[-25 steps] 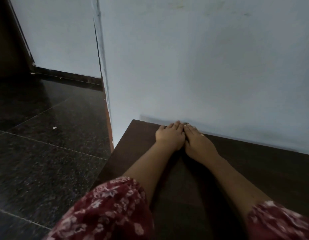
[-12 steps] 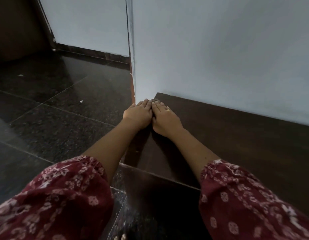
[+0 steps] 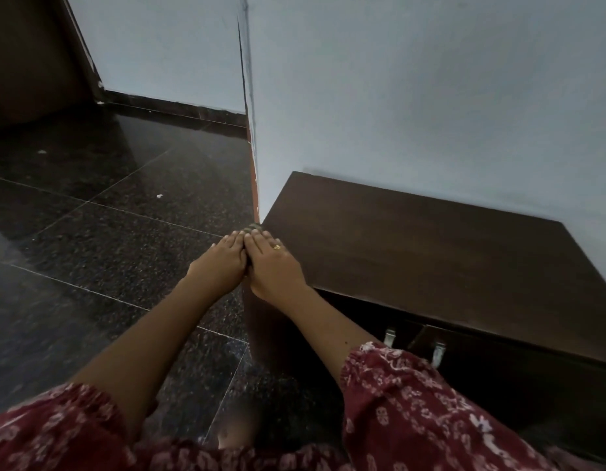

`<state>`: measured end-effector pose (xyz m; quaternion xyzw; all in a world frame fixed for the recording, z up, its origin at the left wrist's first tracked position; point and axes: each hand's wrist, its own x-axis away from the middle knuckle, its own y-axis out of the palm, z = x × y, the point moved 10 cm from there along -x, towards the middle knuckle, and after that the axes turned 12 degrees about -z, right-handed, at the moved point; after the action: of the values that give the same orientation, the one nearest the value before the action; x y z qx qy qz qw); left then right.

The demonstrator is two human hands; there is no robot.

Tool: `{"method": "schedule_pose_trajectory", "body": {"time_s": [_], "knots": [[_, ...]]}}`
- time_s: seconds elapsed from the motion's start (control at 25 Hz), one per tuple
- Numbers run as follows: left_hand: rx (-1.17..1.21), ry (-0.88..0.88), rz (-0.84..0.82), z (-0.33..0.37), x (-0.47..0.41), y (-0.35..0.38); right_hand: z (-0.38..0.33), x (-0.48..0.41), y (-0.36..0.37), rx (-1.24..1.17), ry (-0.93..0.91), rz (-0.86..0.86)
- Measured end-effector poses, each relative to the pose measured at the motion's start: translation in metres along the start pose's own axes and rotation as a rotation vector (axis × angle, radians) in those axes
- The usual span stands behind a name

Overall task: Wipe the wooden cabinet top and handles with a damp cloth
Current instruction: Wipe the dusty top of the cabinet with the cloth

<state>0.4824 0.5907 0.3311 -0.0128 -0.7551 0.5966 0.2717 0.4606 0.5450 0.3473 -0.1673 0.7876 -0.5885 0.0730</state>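
The dark wooden cabinet top runs along the pale wall on the right. My left hand and my right hand, which wears a gold ring, lie side by side, palms down, at the top's left edge. A small bit of dark cloth peeks out beyond the fingertips; the rest is hidden under both hands. My left hand hangs partly past the edge, over the floor. Two metal handles show on the cabinet front below the top.
Black polished granite floor spreads out to the left. The wall's corner meets the cabinet's back left corner. A dark wooden door frame stands at the far left. My red patterned sleeves fill the bottom of the view.
Both hands, still together on the cloth, have slid from the back of the top by the wall to its left edge. The cabinet front and handles have come into view.
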Motion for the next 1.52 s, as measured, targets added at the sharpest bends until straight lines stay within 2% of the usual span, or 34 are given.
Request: {"method": "schedule_pose_trajectory", "body": {"time_s": [0.16,0.36,0.52,1.12,1.28,1.52], "knots": [[0.052,-0.042,0.0,0.008,0.032,0.015,-0.012,0.031,0.008,0.04,-0.052,-0.055],[0.096,-0.071,0.046,0.038,0.035,0.016,0.007,0.057,0.006,0.124,-0.035,-0.13],[0.067,0.02,0.08,0.1,0.021,0.008,0.056,0.093,-0.003,0.094,0.037,-0.144],[0.223,0.414,0.094,0.359,0.032,-0.04,0.24,0.274,-0.043,-0.023,0.437,-0.099],[0.275,0.436,0.122,0.373,0.038,-0.049,0.252,0.287,-0.046,-0.014,0.498,-0.082],[0.238,0.384,0.17,0.333,0.037,-0.044,0.221,0.257,-0.042,0.011,0.53,-0.065]]}}
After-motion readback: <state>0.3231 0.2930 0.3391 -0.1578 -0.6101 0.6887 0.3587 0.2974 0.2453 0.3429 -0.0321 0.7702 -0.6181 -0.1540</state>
